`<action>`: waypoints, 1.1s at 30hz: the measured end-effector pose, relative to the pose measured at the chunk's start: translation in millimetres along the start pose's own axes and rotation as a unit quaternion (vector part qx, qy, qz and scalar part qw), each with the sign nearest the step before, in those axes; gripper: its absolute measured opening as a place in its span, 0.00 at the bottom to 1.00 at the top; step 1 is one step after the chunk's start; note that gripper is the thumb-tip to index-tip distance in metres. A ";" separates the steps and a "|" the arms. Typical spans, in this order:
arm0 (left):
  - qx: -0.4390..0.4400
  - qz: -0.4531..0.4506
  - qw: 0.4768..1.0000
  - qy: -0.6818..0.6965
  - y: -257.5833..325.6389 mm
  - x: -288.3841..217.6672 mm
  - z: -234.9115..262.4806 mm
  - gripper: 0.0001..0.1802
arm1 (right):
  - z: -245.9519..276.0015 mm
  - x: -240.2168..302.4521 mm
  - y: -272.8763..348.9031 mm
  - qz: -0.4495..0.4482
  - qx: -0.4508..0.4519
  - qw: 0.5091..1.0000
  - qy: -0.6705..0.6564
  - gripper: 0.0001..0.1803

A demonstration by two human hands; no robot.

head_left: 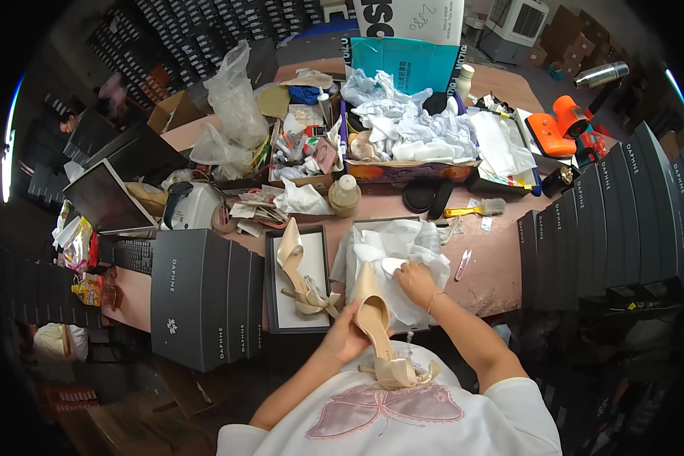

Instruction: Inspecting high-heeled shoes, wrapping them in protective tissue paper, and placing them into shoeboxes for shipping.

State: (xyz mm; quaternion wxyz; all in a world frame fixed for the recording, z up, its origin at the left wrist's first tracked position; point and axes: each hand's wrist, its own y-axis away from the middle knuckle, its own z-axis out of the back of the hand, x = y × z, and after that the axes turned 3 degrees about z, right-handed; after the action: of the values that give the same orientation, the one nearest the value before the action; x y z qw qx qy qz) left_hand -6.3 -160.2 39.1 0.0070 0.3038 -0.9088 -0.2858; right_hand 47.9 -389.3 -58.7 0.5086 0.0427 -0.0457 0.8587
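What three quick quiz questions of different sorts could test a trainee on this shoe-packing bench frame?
1. True or false: the left hand holds a beige heeled shoe.
2. Multiple choice: the right hand rests on A) the yellow brush, B) the white tissue paper in the open box, C) the keyboard.
3. Where does the second beige shoe lie?

Key
1. True.
2. B.
3. In the shallow dark box lid left of the tissue-lined box, beside the stack of grey shoe boxes.
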 end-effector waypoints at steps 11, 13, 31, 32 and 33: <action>-0.035 -0.099 0.994 0.031 -6.1 3.6 9.1 0.23 | 92.4 99.1 18.0 -0.270 0.021 0.629 -0.729 0.15; -0.072 -0.104 0.992 0.009 -2.5 9.3 15.0 0.24 | 89.3 103.8 16.9 -0.205 -0.011 0.772 -0.601 0.17; -0.160 -0.075 0.979 -0.106 28.2 -9.0 23.3 0.22 | 12.3 14.0 -75.1 -0.174 -0.031 0.962 -0.210 0.17; -0.163 -0.073 0.978 -0.109 27.1 -9.4 30.4 0.22 | 8.7 16.0 -76.9 -0.185 -0.066 0.933 -0.302 0.16; -0.166 -0.071 0.977 -0.110 26.7 -12.1 37.5 0.22 | 17.6 23.8 -76.2 -0.194 -0.095 0.895 -0.391 0.15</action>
State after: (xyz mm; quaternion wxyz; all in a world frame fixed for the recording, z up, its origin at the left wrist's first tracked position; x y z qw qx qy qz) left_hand -18.0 -116.7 23.7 -0.0630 0.3294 -0.8200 -0.4639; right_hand 103.8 -334.3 -35.7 0.6074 0.3346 -0.3137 0.6486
